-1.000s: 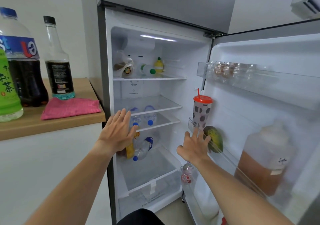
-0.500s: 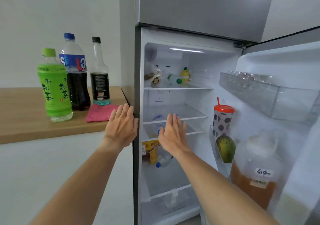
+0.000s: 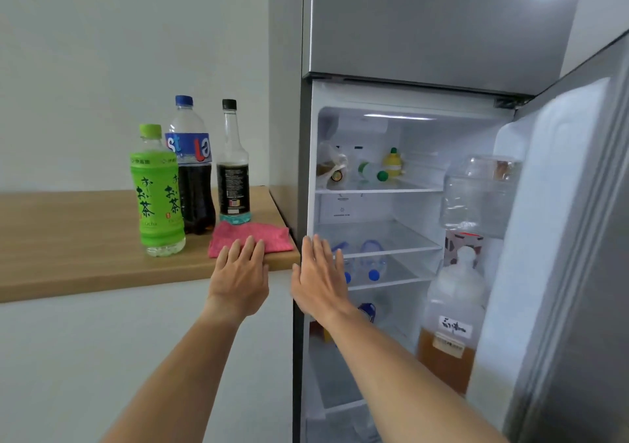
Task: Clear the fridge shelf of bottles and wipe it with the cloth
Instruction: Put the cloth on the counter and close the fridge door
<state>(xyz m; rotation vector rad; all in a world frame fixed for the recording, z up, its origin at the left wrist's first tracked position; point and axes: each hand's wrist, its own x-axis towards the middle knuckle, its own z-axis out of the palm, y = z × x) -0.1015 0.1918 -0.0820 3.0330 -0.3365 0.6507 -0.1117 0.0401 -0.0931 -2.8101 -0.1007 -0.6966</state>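
Note:
A green tea bottle [image 3: 157,190], a dark cola bottle [image 3: 192,167] and a black-capped glass bottle [image 3: 233,163] stand on the wooden counter [image 3: 85,248]. A pink cloth [image 3: 252,236] lies by the counter's right corner. My left hand [image 3: 240,277] is open, fingers spread, its fingertips over the cloth's near edge. My right hand [image 3: 318,277] is open in front of the fridge's left edge. The middle glass shelf [image 3: 377,238] in the open fridge is bare; water bottles [image 3: 371,262] lie on the shelf below.
The fridge door [image 3: 558,238] stands open at right, holding a large jug of brown liquid [image 3: 451,327] and a patterned cup [image 3: 463,243]. The top shelf [image 3: 374,189] carries a yellow bottle, a lying bottle and a bag. Lower compartments hold more bottles.
The view has swung left toward the counter. Both hands moved left: the left hand from beside the fridge edge to the pink cloth, the right hand from inside the fridge opening to its left edge.

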